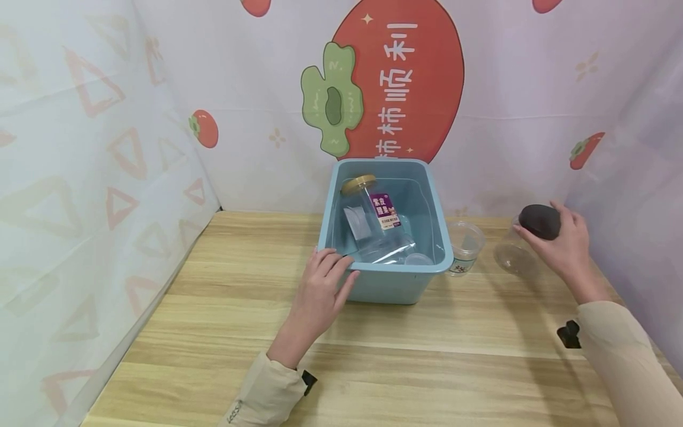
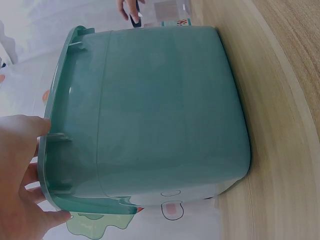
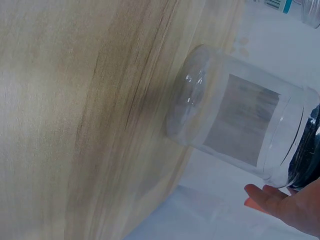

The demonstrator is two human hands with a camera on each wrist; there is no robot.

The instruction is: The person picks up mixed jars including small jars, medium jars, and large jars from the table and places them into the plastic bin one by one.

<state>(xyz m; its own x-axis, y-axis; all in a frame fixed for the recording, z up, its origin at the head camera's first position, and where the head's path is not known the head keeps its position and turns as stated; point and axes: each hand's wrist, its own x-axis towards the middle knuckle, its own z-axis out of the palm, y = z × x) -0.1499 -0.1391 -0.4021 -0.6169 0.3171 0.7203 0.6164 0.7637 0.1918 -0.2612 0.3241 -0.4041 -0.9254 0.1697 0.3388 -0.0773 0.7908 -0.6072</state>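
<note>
My right hand (image 1: 573, 246) grips the black lid (image 1: 539, 221) of a clear plastic jar (image 1: 513, 256) at the right of the table. In the right wrist view this jar (image 3: 200, 100) leans and has a greyish label; whether its base touches the wood I cannot tell. At the near left corner of a blue plastic bin (image 1: 389, 287), my left hand (image 1: 319, 290) holds the rim, thumb and fingers on either side. Inside the bin lies a clear jar with a gold lid (image 1: 358, 184) and a purple label, among other clear plastic containers (image 1: 392, 246).
A clear plastic cup (image 1: 466, 240) with a green-edged label stands against the bin's right side. The wooden table (image 1: 229, 308) ends at a printed cloth backdrop (image 1: 256, 77) behind, with cloth on both sides too.
</note>
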